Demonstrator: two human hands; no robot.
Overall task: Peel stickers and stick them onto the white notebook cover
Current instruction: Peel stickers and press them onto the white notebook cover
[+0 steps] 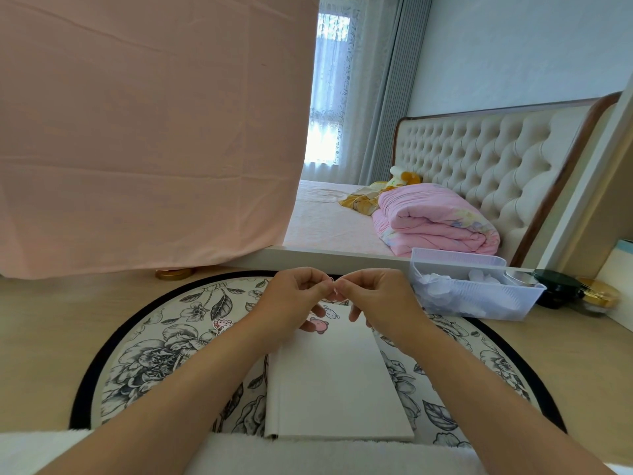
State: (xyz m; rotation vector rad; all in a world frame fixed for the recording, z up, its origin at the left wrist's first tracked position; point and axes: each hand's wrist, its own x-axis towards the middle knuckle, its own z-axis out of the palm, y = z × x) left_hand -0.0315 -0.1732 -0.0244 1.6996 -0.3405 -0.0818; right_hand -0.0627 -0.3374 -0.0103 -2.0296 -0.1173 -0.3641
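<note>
Pinching a small pale sticker (335, 291) at its edges, I hold my left hand (294, 298) and right hand (375, 299) curled together above the white notebook (337, 389).

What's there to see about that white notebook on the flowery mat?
The white notebook lies closed and flat on the round floral mat, spine at left with a crease beside it. Its matte cover is plain except for a pink sticker and a pale white sticker at the far end. The left hand and right hand pinch a small clear piece above that end; contact with the cover is unclear. Its near edge meets white fluffy fabric.
</note>
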